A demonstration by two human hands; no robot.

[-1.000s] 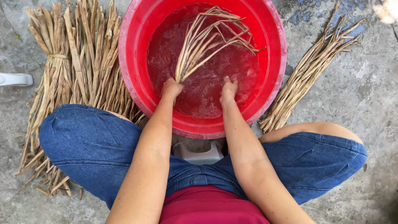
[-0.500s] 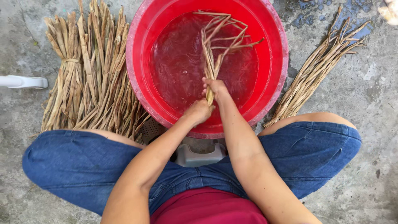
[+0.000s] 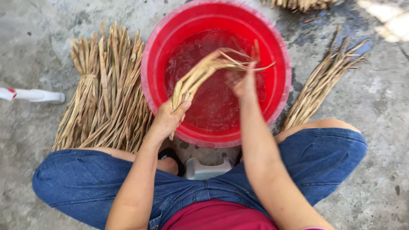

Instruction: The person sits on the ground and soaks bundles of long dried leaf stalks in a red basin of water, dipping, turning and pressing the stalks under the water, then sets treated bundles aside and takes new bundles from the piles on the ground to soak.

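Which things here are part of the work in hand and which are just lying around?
In use:
- left hand gripping the bundle of wet stalks
- right hand at the bundle's far end
- red tub of water

Lying about:
- dry stalks tied in bundles on the left
- loose stalks on the right
- white handle at the left edge
- small stool

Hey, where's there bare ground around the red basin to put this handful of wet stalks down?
Bare concrete lies far left, around the white tool beyond the dry stalk pile, and far right past the small bundle. Crowded: both sides of the red basin, where stalks press against it, and the near side, blocked by the knees and the left hand.
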